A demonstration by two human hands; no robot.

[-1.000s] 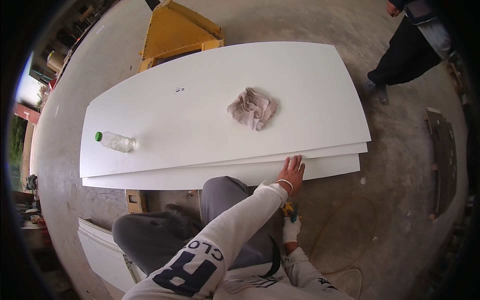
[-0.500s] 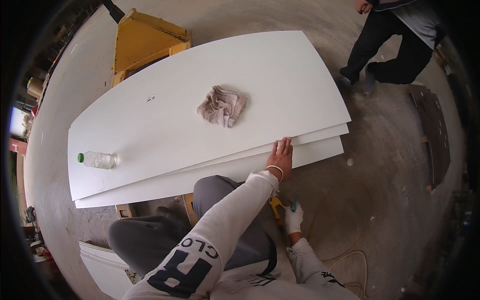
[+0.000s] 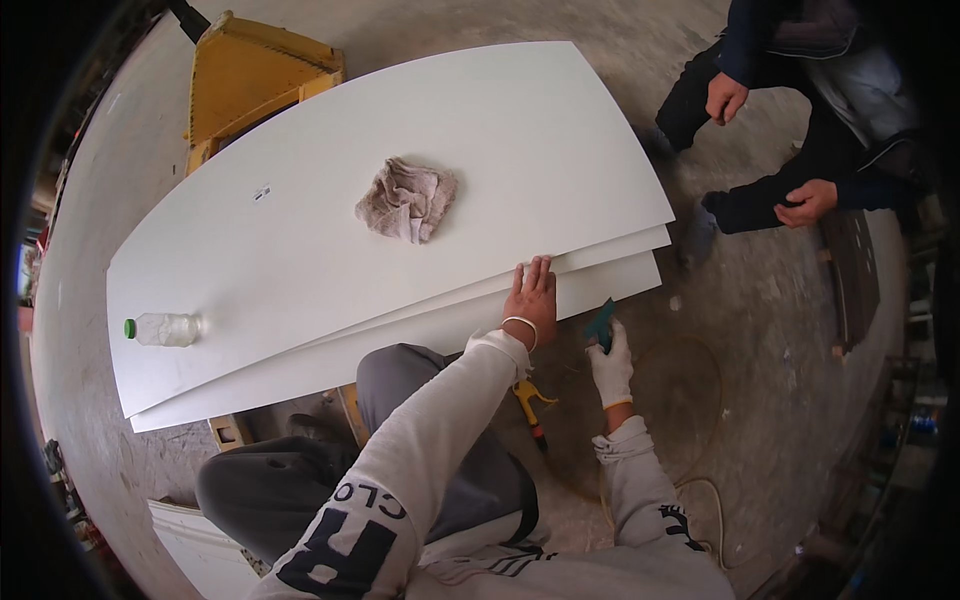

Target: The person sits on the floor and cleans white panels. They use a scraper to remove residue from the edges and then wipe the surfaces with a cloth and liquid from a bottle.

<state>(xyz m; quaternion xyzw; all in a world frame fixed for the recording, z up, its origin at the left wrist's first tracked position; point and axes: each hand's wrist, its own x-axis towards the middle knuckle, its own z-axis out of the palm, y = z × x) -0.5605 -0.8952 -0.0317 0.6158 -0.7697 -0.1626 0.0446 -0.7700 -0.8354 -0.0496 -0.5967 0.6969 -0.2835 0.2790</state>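
Note:
My left hand [image 3: 532, 304], bare with a light band at the wrist, lies with its fingers stretched over the near edge of the top white panel [image 3: 480, 140]. More white panels [image 3: 597, 287] are stacked askew beneath it. To the right, my right hand [image 3: 612, 372] in a white glove grips a flat teal scraper [image 3: 601, 322], held just off the panels' near edge. A crumpled pinkish-grey rag [image 3: 406, 202] rests on the top panel. A clear plastic bottle [image 3: 168, 329] with a green cap lies on its side near the panel's left end.
A yellow air blow gun [image 3: 529, 400] is beside my knee, and a hose [image 3: 712, 515] curls on the floor. Behind the panels stands a yellow pallet jack [image 3: 255, 85]. At the right, a person [image 3: 790, 130] crouches near the panels' corner, by dark boards [image 3: 850, 290].
My right hand has come up with the scraper toward the panel edge, away from the yellow blow gun. The person at the right has moved closer and lower. My left hand stays on the panel.

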